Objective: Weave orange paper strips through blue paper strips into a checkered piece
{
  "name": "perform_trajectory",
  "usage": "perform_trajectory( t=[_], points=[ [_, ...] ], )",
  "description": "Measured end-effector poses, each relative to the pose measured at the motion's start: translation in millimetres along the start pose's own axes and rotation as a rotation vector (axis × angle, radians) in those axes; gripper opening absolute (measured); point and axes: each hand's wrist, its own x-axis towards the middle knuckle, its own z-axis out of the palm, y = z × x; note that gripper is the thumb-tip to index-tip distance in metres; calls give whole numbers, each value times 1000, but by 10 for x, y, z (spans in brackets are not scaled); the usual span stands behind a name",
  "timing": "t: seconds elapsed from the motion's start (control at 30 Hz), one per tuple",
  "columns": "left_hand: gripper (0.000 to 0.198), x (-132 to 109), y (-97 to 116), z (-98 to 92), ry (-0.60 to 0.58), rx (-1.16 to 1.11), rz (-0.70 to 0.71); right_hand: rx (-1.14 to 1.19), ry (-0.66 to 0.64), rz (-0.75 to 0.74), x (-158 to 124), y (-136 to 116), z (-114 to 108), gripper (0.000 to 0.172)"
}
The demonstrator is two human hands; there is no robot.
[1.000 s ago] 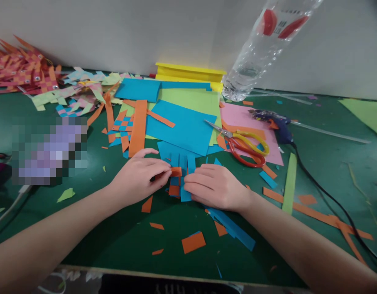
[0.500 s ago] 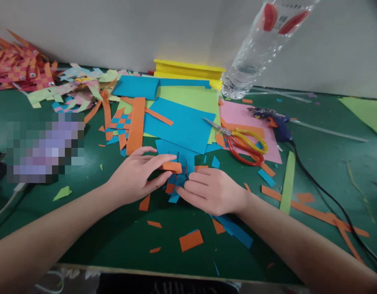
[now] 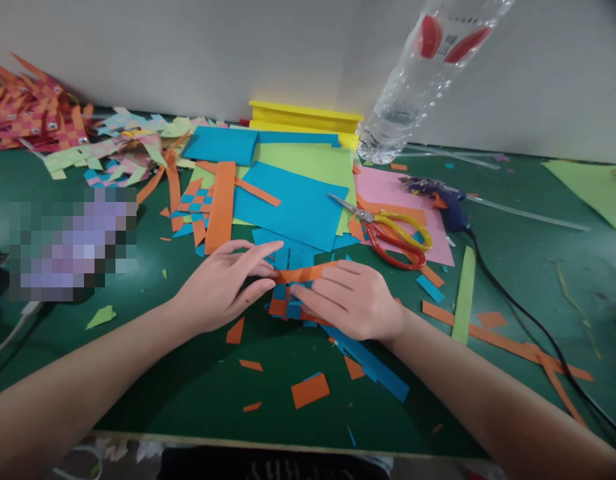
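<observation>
An orange paper strip (image 3: 308,273) lies crosswise over the slit blue paper (image 3: 274,248). My right hand (image 3: 355,300) is curled, its fingers closed at the strip's right end and pressing on the blue strips. On the other side my left hand (image 3: 223,280) has thumb and forefinger apart, with its lower fingertips by the strip's left end; whether they touch it is hard to see. Just below, a woven patch (image 3: 287,308) of orange and blue squares shows between the hands. Part of the weave is hidden under my right hand.
Scissors (image 3: 388,230) with red and yellow handles lie beyond my right hand, near a blue glue gun (image 3: 451,203) and its cord. A clear bottle (image 3: 403,100) leans at the back. Blue sheets (image 3: 293,203), paper scraps (image 3: 311,390) and a blurred-out purple object (image 3: 78,247) surround the hands.
The orange strip, earlier short and raised at my left fingers, now stretches across to my right hand. My left thumb and forefinger have come off it. My right hand has shifted slightly.
</observation>
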Motion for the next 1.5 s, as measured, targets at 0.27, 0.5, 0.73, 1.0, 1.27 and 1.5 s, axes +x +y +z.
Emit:
perform_trajectory(
  t=[0.27, 0.5, 0.73, 1.0, 1.27, 1.5],
  points=[
    [32, 27, 45, 16, 18, 44, -1, -3, -78, 416, -59, 52, 129, 33],
    [25, 22, 50, 46, 58, 103, 41, 183, -120, 650, -110, 117, 190, 26],
    [50, 21, 30, 66, -54, 164, -37, 336, -72, 447, -77, 122, 151, 19],
    [78, 1, 69, 94, -115, 191, 57, 361, -221, 195, -24, 62, 105, 42],
    [86, -9, 58, 103, -87, 173, 82, 404, -259, 199, -32, 66, 122, 34],
    [78, 8, 57, 82, -68, 169, 105, 346, -155, 226, -57, 106, 79, 43]
  ],
)
